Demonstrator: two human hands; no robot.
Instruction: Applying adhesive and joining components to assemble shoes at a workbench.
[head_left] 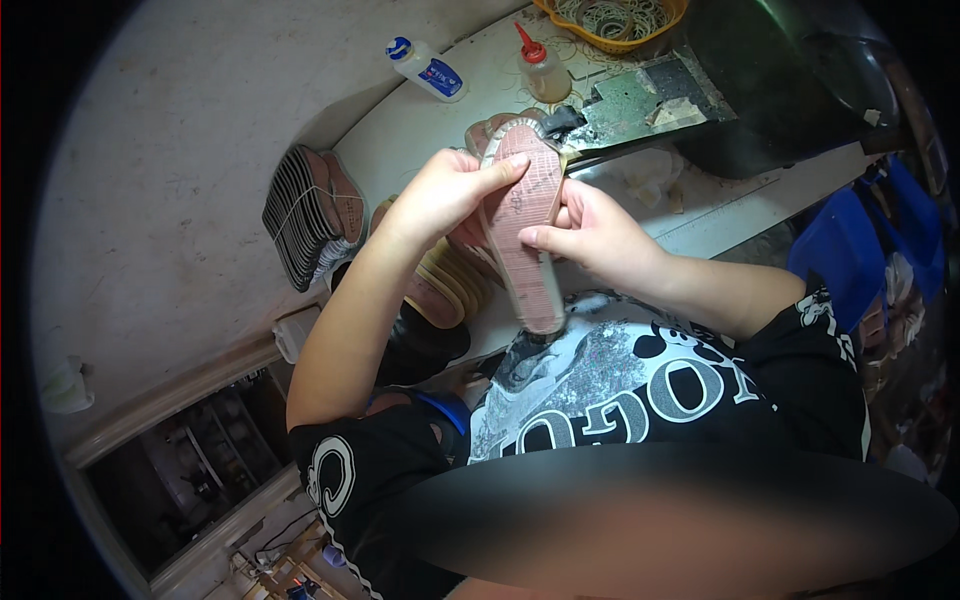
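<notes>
A pink shoe insole [528,215] with a pale edge is held up in front of my chest, its ribbed, marked face toward me. My left hand [450,190] grips its upper left side, the thumb lying flat on the pink face. On the right edge, about midway down, my right hand [598,232] pinches it with the thumb in front; the other fingers are partly hidden behind. More pink pieces [480,130] show behind the insole's upper end. Several yellow-edged soles [447,285] are stacked beyond my left forearm.
A tied stack of striped-edge soles [300,215] leans by the wall. On the table [490,60] stand a red-nozzled squeeze bottle [546,78] and a lying white bottle [432,74]. An orange basket [612,42] holds rubber bands. Right are a green, stained board [640,105] and blue chair [845,255].
</notes>
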